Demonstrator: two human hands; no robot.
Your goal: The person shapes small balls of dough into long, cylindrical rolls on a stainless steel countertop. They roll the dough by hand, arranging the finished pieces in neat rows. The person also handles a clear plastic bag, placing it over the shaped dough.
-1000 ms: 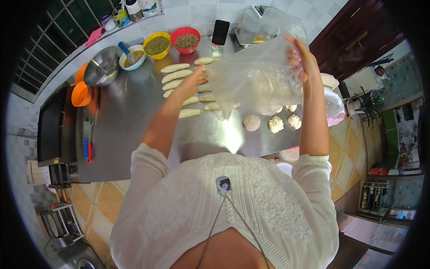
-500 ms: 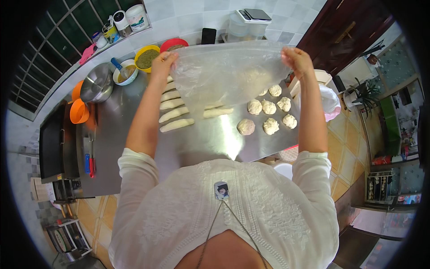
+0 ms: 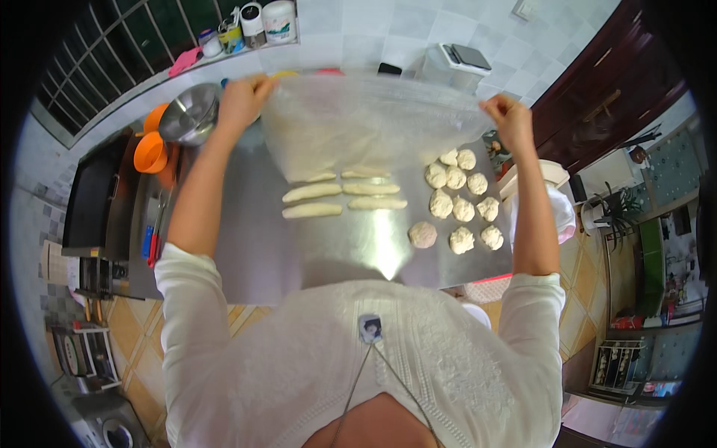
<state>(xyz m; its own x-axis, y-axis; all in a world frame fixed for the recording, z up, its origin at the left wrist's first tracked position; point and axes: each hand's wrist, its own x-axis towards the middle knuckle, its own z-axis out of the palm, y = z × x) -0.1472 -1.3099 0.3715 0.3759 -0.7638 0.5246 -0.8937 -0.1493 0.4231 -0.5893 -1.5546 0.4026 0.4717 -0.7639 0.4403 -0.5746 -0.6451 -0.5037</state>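
Observation:
A clear plastic sheet (image 3: 366,123) hangs stretched between my hands above the far part of the metal table (image 3: 261,250). My left hand (image 3: 246,101) pinches its left upper corner, and my right hand (image 3: 509,119) grips the right one. Beneath and in front of the sheet lie long dough strips (image 3: 312,211) in two columns, the farther ones veiled by the plastic. To their right, several rough dough balls (image 3: 463,209) sit in loose rows, the farthest close to the sheet's right edge. A smoother dough ball (image 3: 423,234) rests nearest the strips.
At the left stand a steel bowl (image 3: 190,116), orange bowls (image 3: 151,153) and red- and blue-handled tools (image 3: 154,237). A kitchen scale (image 3: 467,57) tops a clear container at the back wall. A white bag (image 3: 562,213) is beyond the table's right edge.
Both hands have spread farther apart, pulling the plastic sheet wider. The view has shifted too; more dough balls show on the right, while the yellow and red bowls are now mostly hidden.

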